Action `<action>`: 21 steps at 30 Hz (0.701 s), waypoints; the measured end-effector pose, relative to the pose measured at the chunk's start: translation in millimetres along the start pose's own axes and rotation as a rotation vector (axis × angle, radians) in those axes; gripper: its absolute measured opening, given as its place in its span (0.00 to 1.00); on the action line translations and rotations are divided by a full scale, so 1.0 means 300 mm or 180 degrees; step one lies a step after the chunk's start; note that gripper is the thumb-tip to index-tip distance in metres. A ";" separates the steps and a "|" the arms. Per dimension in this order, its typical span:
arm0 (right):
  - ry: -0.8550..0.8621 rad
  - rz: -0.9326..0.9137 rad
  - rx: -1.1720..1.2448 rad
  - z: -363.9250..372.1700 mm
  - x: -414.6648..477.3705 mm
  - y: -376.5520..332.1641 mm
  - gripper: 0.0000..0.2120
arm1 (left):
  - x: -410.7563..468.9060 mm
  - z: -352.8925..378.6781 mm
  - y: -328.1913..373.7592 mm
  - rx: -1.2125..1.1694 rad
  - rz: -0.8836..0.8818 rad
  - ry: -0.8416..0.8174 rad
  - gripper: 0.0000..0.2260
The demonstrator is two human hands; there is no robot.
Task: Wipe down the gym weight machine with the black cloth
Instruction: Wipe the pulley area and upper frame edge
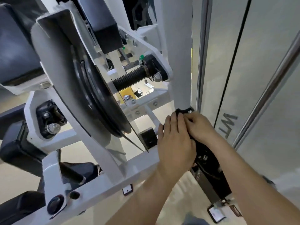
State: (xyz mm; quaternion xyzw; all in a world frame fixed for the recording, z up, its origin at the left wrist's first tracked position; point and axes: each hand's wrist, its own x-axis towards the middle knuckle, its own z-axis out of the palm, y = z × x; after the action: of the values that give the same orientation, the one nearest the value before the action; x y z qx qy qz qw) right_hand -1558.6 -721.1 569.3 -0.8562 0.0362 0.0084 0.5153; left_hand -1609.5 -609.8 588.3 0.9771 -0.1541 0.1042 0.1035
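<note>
The white weight machine fills the view, with a tall white upright post (177, 54) at centre right. A black cloth (183, 110) is pressed against the lower part of that post, mostly hidden under my fingers. My left hand (176, 143) lies flat over the cloth and the post, fingers pointing up. My right hand (200, 126) sits beside it, fingers curled on the cloth's upper right edge. Both hands touch each other.
A large black pulley wheel (100, 101) and a black spring (129, 78) stand left of the post. Chrome guide rods (269, 88) and a pale shroud panel (230, 62) rise on the right. Dark pads (14, 51) sit at far left. A white cross beam (100, 181) runs below.
</note>
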 end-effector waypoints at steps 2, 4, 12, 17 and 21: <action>-0.0135 0.0127 0.0316 0.001 0.032 -0.012 0.18 | 0.054 -0.005 -0.003 -0.0178 -0.0206 0.0022 0.30; -0.0608 0.0427 0.0716 0.015 0.056 -0.024 0.17 | 0.062 0.013 -0.012 -0.0087 -0.0344 -0.0110 0.31; -0.1542 -0.0034 -0.0370 0.174 0.146 -0.026 0.15 | -0.043 0.088 -0.103 0.0141 -0.0321 -0.0348 0.30; -0.1128 -0.0026 -0.0490 0.217 0.220 -0.044 0.12 | -0.148 0.148 -0.163 0.0248 0.0714 -0.0044 0.20; -0.1410 -0.0105 -0.0964 0.143 0.145 -0.061 0.14 | -0.134 0.129 -0.207 0.0826 0.1574 -0.0105 0.18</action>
State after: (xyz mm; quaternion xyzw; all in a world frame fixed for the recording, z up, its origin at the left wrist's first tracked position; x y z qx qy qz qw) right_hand -1513.0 -676.9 563.1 -0.9013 -0.0930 0.1925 0.3767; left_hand -1620.1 -549.7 531.1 0.9165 -0.3749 0.1293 -0.0536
